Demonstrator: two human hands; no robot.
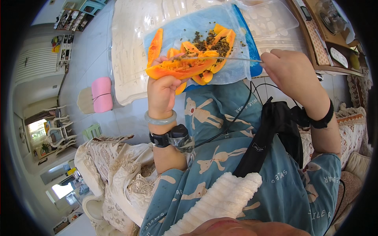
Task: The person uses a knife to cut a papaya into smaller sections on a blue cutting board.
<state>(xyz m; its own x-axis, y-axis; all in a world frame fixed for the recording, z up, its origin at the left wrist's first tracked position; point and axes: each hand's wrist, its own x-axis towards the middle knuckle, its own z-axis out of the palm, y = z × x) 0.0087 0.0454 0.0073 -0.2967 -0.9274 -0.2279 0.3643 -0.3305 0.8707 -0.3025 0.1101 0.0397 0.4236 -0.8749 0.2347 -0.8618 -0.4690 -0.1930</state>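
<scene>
My left hand (165, 91) grips a long orange papaya wedge (183, 67) from below, its thumb and fingers on either side. In my right hand (291, 70) is a thin metal blade, probably a knife (239, 59), reaching left across the wedge's cut face; its handle is hidden in my fist. Several other papaya pieces lie behind and beneath on a blue cutting board (254, 56) covered by a clear plastic sheet (177, 26). One narrow slice (155, 45) rests at the left. Dark papaya seeds (202, 44) are heaped on the sheet and cling to a wedge at the right.
The pale table (127, 59) bears the board. A clear plastic container (273, 16) stands at its back right. A wooden cabinet (313, 44) rises at the right. Black cables (251, 91) hang by my knees. A pink stool seat (102, 94) is on the floor at left.
</scene>
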